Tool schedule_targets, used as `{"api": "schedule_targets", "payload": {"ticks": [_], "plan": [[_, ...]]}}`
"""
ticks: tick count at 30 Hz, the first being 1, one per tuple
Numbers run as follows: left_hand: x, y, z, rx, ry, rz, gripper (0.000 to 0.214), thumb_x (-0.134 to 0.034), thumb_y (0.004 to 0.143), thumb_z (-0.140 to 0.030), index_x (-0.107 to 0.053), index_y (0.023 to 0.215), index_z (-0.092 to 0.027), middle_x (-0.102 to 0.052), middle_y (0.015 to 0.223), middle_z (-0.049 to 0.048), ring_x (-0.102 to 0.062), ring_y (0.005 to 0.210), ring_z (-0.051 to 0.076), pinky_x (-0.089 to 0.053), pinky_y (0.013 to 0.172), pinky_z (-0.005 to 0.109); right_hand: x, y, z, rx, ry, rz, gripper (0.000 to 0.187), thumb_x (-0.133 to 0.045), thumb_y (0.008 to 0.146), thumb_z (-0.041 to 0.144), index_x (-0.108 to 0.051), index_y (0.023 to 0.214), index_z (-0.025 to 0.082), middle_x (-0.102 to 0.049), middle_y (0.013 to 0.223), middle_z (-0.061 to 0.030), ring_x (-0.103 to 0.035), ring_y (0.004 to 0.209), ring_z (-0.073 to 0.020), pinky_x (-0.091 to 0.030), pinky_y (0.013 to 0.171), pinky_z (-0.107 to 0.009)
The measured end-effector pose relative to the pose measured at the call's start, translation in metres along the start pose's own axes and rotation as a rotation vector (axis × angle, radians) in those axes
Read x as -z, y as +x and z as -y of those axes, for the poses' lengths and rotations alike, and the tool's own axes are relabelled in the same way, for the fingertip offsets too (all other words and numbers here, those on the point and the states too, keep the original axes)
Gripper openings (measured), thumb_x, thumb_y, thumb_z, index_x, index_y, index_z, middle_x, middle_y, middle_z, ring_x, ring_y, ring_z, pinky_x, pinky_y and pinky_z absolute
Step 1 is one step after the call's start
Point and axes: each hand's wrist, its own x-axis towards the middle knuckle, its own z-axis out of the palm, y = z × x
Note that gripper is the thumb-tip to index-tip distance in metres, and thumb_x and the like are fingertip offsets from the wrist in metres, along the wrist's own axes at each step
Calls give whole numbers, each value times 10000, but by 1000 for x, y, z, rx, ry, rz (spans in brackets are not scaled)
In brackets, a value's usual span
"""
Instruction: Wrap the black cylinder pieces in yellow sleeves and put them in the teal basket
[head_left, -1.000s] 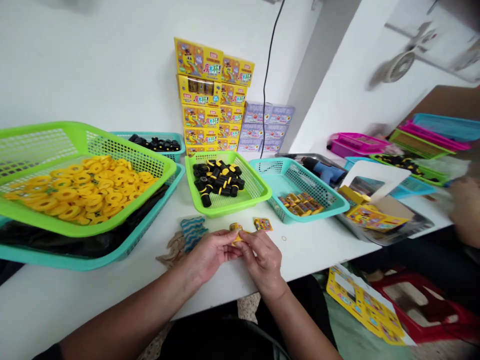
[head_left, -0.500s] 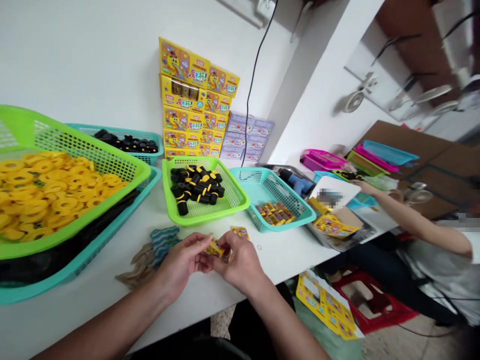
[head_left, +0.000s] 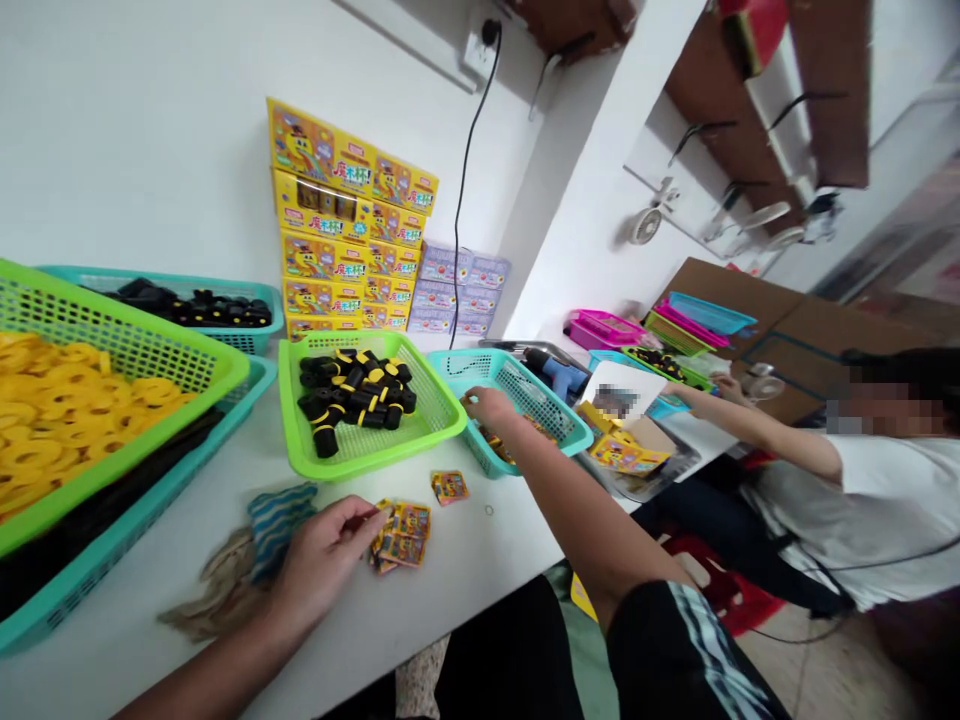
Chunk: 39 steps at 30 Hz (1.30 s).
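Note:
My left hand [head_left: 319,562] rests low on the white table, its fingertips at the edge of a small pile of yellow printed packets [head_left: 401,535]. I cannot tell whether those fingers grip anything. My right hand [head_left: 486,407] reaches forward over the rim of a teal mesh basket [head_left: 551,415]. Small yellow boxes [head_left: 517,435] lie in that basket, partly hidden by my hand and forearm. A single yellow packet [head_left: 448,487] lies on the table between my hands, and a thin rubber band [head_left: 489,510] sits just beside it.
A green basket [head_left: 360,440] holds black-and-yellow cylinders, and a larger green basket [head_left: 127,340] holds yellow rings. Yellow cartons [head_left: 345,220] are stacked against the wall. A co-worker [head_left: 847,510] sits at right, one arm stretched toward further baskets.
My hands were together around a small yellow packet and have now separated. The right hand has moved forward into the teal basket, and the left has dropped to a pile of packets. The view has swung.

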Motion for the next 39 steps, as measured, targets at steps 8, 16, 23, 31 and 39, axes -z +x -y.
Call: {"api": "schedule_targets", "payload": {"ticks": [8, 16, 23, 31, 39], "plan": [[-2, 4, 16, -38, 131, 10, 348, -611, 773, -524, -667, 813, -183, -623, 687, 15, -550, 663, 194, -384, 632, 271, -5, -1, -5, 102, 5, 74, 147, -682, 845, 248, -701, 951, 148, -717, 909, -55, -670, 839, -191, -524, 803, -354], [-2, 5, 10, -72, 117, -48, 202, -541, 789, -328, -594, 654, -188, -532, 573, -9, -482, 600, 161, -334, 587, 253, 6, -77, 4, 254, 250, -488, 257, -504, 929, 351, -667, 937, 153, -695, 908, -89, -630, 842, -205, -466, 773, -319], [-4, 0, 9, -99, 207, -12, 180, -684, 722, -309, -579, 647, -184, -529, 580, -29, -458, 572, 139, -294, 574, 244, -73, -166, 28, 364, 332, -153, 140, -681, 799, 323, -670, 789, 183, -629, 744, -29, -576, 633, -149, -417, 583, -257], [-8, -6, 13, -268, 357, 84, 32, -680, 749, -239, -675, 735, -211, -559, 689, 6, -490, 640, 158, -279, 609, 255, -79, -148, 33, 168, 345, -7, 130, -744, 672, 261, -640, 698, 187, -611, 673, 8, -537, 597, -132, -353, 537, -231], [30, -5, -22, -226, 394, -22, 151, -749, 710, -334, -657, 690, -216, -575, 650, 18, -515, 635, 189, -307, 629, 272, -88, -152, 30, 446, 470, -154, 94, -662, 731, 179, -664, 638, 192, -620, 660, -3, -584, 656, -148, -441, 619, -247]]}}
